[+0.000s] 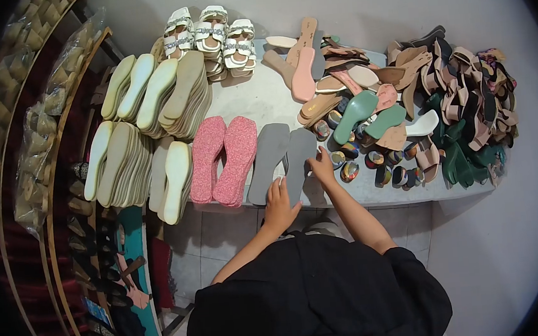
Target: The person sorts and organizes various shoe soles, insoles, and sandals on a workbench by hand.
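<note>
Two stacks of grey insoles, a left one [268, 155] and a right one [302, 149], lie side by side near the table's front edge. My left hand [280, 206] rests at the lower left side of the right stack, its fingers stretched out over the grey surface. At that stack's right edge is my right hand [323, 167], fingers apart and fingertips right at the side. A little white shows between the two grey stacks. Just left of them stand two stacks of pink speckled insoles [234, 161].
Stacks of cream insoles [123, 160] fill the table's left end, with white sandals [211, 33] behind. To the right lie green insoles [356, 117], small patterned rounded pieces [349, 172] and piled sandals [459, 90]. A shelf [52, 229] of bagged pieces runs along the left.
</note>
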The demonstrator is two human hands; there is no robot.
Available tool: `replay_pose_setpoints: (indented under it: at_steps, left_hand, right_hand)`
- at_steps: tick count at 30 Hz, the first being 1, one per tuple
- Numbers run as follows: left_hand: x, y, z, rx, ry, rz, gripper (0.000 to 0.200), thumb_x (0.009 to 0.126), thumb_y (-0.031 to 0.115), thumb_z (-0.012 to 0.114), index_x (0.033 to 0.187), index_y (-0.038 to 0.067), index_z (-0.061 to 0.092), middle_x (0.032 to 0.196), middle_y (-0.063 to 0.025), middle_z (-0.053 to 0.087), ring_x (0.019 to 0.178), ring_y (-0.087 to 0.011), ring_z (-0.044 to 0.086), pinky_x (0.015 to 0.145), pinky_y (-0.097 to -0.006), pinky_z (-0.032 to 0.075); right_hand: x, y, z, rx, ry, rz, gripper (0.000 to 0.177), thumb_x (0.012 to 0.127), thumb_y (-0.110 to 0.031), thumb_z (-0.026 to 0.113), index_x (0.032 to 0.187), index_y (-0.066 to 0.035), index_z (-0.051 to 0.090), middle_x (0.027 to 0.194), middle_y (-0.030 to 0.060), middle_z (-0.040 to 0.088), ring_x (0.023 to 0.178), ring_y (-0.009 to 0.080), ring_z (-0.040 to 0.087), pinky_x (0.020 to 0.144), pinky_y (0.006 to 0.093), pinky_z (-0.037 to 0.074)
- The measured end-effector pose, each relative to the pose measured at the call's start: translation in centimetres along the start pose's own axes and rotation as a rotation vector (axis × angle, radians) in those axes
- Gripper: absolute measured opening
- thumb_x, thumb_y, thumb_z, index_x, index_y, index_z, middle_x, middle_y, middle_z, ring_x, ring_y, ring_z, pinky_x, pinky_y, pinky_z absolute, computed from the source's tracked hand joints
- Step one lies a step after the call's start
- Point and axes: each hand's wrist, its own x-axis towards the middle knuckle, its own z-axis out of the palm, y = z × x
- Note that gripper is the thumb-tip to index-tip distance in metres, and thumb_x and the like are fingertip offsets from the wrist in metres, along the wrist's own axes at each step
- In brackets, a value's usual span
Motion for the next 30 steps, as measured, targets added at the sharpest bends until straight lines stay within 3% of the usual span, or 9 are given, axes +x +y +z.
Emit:
replay_pose_setpoints:
  at_steps: [1,7,10,13,19,23,29,30]
  left_hand:
    - [-0.1,0.1,0.2,-0.007,-0.041,-0.016,0.076,0.074,0.017,0.069,0.134,-0.006,0.028,0.133,-0.0255,0.034,0.12,-0.042,0.038,0.1,-0.0457,0.033]
    - [-0.5,0.1,0.8,0.063,-0.17,-0.026,0.08,0.073,0.017,0.069,0.134,-0.009,0.025,0.134,-0.0274,0.032,0.121,-0.0412,0.039,0.1,-0.042,0.036]
    - [-0.8,-0.6,1.9,0.129,-0.143,0.022,0.079,0.073,0.018,0.069,0.134,-0.009,0.027,0.134,-0.0283,0.032,0.12,-0.0418,0.039,0.099,-0.0427,0.036]
    - [-0.6,-0.5,1.8,0.137,-0.158,0.019,0.077,0.073,0.018,0.069,0.133,-0.009,0.029,0.134,-0.0288,0.033,0.119,-0.0423,0.04,0.099,-0.043,0.037]
    - [0.0,-0.1,1.4,0.133,-0.185,0.01,0.075,0.073,0.018,0.069,0.132,-0.008,0.031,0.131,-0.0283,0.035,0.119,-0.0423,0.038,0.098,-0.0431,0.037]
    - [0.0,0.0,1.0,0.073,-0.164,0.009,0.076,0.072,0.02,0.069,0.132,-0.008,0.032,0.13,-0.0277,0.036,0.121,-0.043,0.035,0.101,-0.045,0.033]
    - [1.9,1.5,0.0,0.001,-0.01,0.137,0.069,0.073,0.019,0.068,0.13,-0.004,0.037,0.129,-0.0258,0.037,0.124,-0.0434,0.032,0.103,-0.0481,0.028]
    - [2.6,2.0,-0.2,-0.004,-0.001,0.163,0.067,0.074,0.019,0.068,0.129,-0.003,0.038,0.128,-0.0255,0.037,0.124,-0.0434,0.032,0.103,-0.0485,0.028]
  right_hand:
    - [-0.3,-1.6,-0.5,0.066,-0.03,0.064,0.067,0.07,-0.026,0.061,0.128,0.002,0.043,0.1,0.0203,0.059,0.092,0.0312,0.058,0.081,0.0372,0.045]
    - [0.8,-4.0,-1.6,-0.017,-0.259,0.067,0.063,0.072,-0.026,0.06,0.126,0.001,0.044,0.107,0.0273,0.056,0.097,0.04,0.056,0.085,0.0412,0.044]
    - [0.7,-3.7,-0.6,-0.182,-0.171,0.05,0.062,0.072,-0.028,0.061,0.127,-0.004,0.044,0.107,0.029,0.055,0.099,0.0418,0.054,0.086,0.0425,0.043]
    - [0.4,-4.7,-1.4,-0.084,-0.252,0.055,0.068,0.072,-0.03,0.062,0.131,-0.003,0.04,0.106,0.0306,0.053,0.103,0.043,0.052,0.088,0.043,0.042]
    - [0.2,-5.8,-2.0,-0.273,-0.272,-0.031,0.085,0.07,-0.034,0.064,0.136,0.005,0.028,0.113,0.0315,0.048,0.105,0.0431,0.051,0.09,0.0419,0.042]
    - [-0.9,-7.6,-2.9,-0.286,-0.301,0.026,0.095,0.067,-0.034,0.066,0.137,0.012,0.02,0.119,0.0336,0.043,0.109,0.0439,0.048,0.093,0.04,0.041]
    - [-5.2,-9.1,-6.5,-0.161,-0.151,-0.283,0.076,0.072,-0.026,0.068,0.133,0.005,0.033,0.121,0.0281,0.043,0.109,0.039,0.049,0.093,0.0403,0.041]
    - [-5.6,-10.0,-7.9,-0.084,-0.21,-0.218,0.072,0.073,-0.025,0.067,0.132,0.003,0.036,0.121,0.0263,0.044,0.108,0.0366,0.05,0.091,0.039,0.042]
